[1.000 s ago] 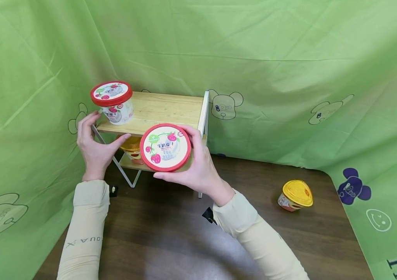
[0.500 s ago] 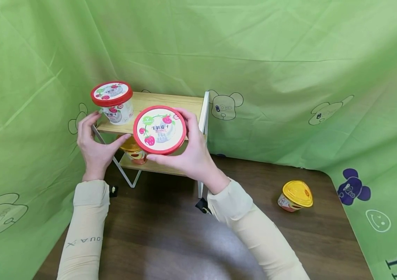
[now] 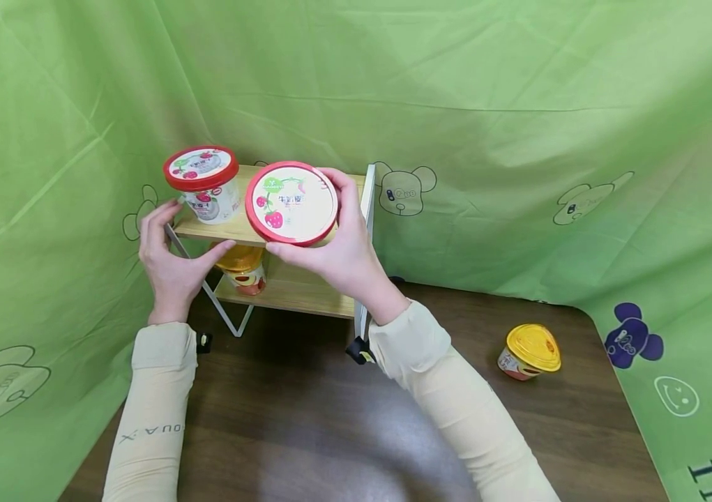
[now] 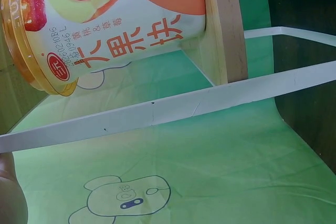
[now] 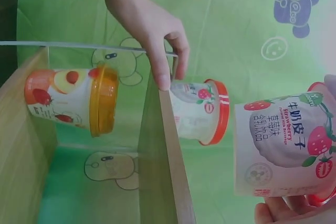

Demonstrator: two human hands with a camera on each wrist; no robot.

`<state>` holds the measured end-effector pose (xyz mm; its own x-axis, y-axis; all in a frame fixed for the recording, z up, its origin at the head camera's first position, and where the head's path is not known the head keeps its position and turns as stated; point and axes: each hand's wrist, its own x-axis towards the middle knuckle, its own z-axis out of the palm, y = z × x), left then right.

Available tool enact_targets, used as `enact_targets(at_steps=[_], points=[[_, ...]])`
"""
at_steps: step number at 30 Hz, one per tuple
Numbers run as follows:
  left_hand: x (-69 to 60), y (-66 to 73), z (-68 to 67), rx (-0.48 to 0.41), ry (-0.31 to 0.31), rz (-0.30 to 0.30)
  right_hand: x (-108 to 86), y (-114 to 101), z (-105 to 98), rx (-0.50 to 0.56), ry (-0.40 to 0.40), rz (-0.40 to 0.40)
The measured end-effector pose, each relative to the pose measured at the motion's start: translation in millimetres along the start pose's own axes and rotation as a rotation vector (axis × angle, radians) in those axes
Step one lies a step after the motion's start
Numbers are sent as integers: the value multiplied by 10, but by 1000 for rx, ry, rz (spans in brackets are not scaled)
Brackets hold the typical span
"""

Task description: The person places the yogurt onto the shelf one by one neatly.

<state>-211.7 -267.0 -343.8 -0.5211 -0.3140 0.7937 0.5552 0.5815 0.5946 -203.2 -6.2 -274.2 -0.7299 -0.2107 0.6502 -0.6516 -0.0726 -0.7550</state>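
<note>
My right hand [image 3: 356, 254] grips a white strawberry-print tub [image 3: 293, 202] by its red-lidded top, thumb at the near side. In the right wrist view this held tub [image 5: 281, 148] hangs in the air, apart from the upper shelf board [image 5: 176, 166]. A matching red-lidded tub [image 3: 205, 188] stands upright at the left end of the upper shelf. Beside it, my left hand [image 3: 170, 272] holds the shelf's left front corner, thumb on the board's front edge and fingers at the side frame. Beneath, a yellow-lidded peach-print tub [image 4: 121, 14] stands on the lower shelf.
The two-tier rack has a white metal frame [image 3: 365, 209] and a wooden lower shelf [image 3: 312, 293]. Another yellow-lidded tub [image 3: 530, 351] sits on the dark floor [image 3: 305, 418] at the right. A green cloth [image 3: 487, 139] hangs behind and around the rack.
My right hand has raised the red-lidded tub from in front of the rack to upper-shelf height, first leftward, then slightly back right. My left hand stays at the shelf corner.
</note>
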Motion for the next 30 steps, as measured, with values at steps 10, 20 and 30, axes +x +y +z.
enact_targets(at_steps=[10,20,30], points=[[7,-117,9,16,2,7,138,7,-15,-18,25,92],[-2,73,-22,-4,0,0,276,7,-25,-34,17,224],[-2,69,-14,-4,0,9,369,68,-50,-112,3,333]])
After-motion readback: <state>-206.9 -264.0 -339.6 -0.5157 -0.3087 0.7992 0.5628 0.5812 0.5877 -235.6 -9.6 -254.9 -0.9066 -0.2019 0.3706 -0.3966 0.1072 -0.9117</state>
